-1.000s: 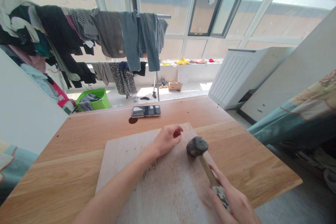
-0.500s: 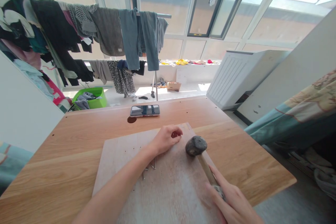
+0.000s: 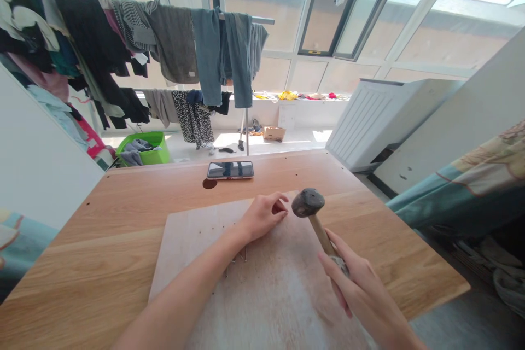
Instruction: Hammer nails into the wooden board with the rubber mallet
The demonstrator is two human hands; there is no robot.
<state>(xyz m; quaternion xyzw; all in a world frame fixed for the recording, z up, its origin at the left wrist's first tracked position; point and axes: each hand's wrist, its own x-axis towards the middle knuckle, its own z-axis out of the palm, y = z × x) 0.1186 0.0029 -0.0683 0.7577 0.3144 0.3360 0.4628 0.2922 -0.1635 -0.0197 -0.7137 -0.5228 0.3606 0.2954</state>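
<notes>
My right hand (image 3: 356, 284) is wrapped round the wooden handle of a mallet (image 3: 308, 203), whose thick dark head is raised at the right edge of a pale wooden board (image 3: 262, 295). Close to the board's far right corner, my left hand (image 3: 266, 215) rests with thumb and fingertips brought together. Whatever they pinch is too small or hidden to make out. Several loose nails (image 3: 245, 254) lie on the board beside my left forearm, which partly covers them. Small dark dots mark the board's surface near them.
The board lies on a wooden table (image 3: 110, 246). A phone (image 3: 230, 169) lies beyond it, beside a dark round hole (image 3: 209, 184). Past the table stand a green basket (image 3: 162, 150) of cloth and a rack of hanging clothes (image 3: 176, 44). A white ribbed cabinet-like unit (image 3: 361, 115) stands right.
My right hand has lifted the mallet slightly, its head rising from beside my left hand. My left hand stays in nearly the same place on the board. The view has shifted a little.
</notes>
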